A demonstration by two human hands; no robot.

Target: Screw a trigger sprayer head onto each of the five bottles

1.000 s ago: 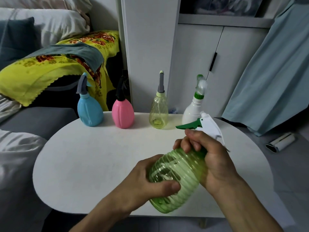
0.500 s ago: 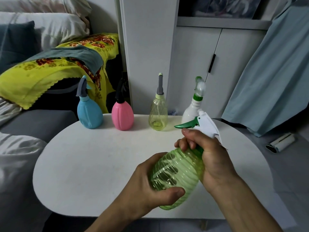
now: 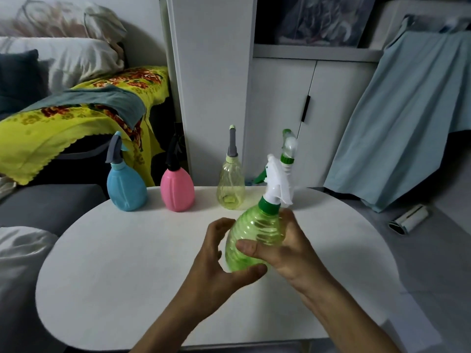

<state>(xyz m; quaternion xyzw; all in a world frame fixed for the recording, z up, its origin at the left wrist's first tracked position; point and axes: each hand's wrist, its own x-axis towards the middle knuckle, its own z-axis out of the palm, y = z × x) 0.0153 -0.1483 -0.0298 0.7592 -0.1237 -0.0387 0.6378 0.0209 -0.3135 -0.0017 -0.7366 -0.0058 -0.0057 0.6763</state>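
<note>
A ribbed green bottle [image 3: 254,233] with a white and green trigger sprayer head [image 3: 276,182] on its neck is held almost upright above the white table [image 3: 127,250]. My right hand [image 3: 285,250] wraps its body from the right, thumb across the front. My left hand [image 3: 219,261] cups its lower left side, fingers partly spread, thumb under the base. At the table's far edge stand a blue bottle [image 3: 126,188], a pink bottle [image 3: 177,189], a pale yellow bottle [image 3: 231,186] and a white bottle [image 3: 288,154], each with a sprayer on top; the white bottle is mostly hidden behind the held sprayer.
A grey sofa [image 3: 46,207] with a yellow floral blanket [image 3: 63,128] lies left of the table. White cabinets [image 3: 280,110] stand behind it. A light blue cloth [image 3: 402,123] hangs at the right, and a lint roller [image 3: 409,219] lies on the floor.
The green bottle has swung from tilted to nearly upright. My right hand has slid from the sprayer collar down onto the body. My left hand's grip has loosened.
</note>
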